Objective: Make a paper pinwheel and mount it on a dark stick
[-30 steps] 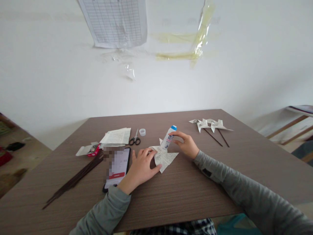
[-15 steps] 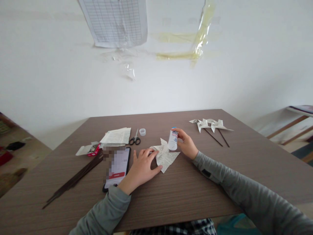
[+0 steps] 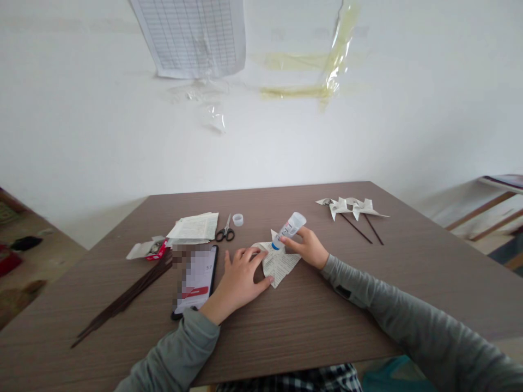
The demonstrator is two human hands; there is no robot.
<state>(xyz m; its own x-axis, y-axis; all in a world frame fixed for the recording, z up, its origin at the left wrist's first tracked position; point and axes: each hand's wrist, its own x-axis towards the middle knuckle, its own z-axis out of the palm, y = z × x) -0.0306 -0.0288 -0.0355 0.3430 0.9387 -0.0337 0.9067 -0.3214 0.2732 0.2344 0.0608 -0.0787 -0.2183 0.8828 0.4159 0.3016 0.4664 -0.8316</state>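
Observation:
My right hand [image 3: 312, 247] grips a glue stick [image 3: 291, 228], white with a blue end. It is tilted, its blue end down at the paper and its clear end up to the right. Beneath it, a pinwheel shape folded from printed paper [image 3: 280, 269] lies on the table. My left hand [image 3: 241, 280] is spread, its fingertips and thumb resting on the left side of this paper and covering part of it. Whether the glue stick's lower end touches the paper I cannot tell.
Left of my hands lie a phone [image 3: 198, 280], dark sticks [image 3: 126, 296], a small red box [image 3: 157, 249], a paper stack [image 3: 194, 227], scissors [image 3: 225, 233] and a clear cap [image 3: 238, 220]. Two paper pinwheels [image 3: 339, 208] on sticks lie at the back right.
My right hand has turned the glue stick over: its blue end was up and now points down at the paper. My left hand has stayed nearly still on the paper.

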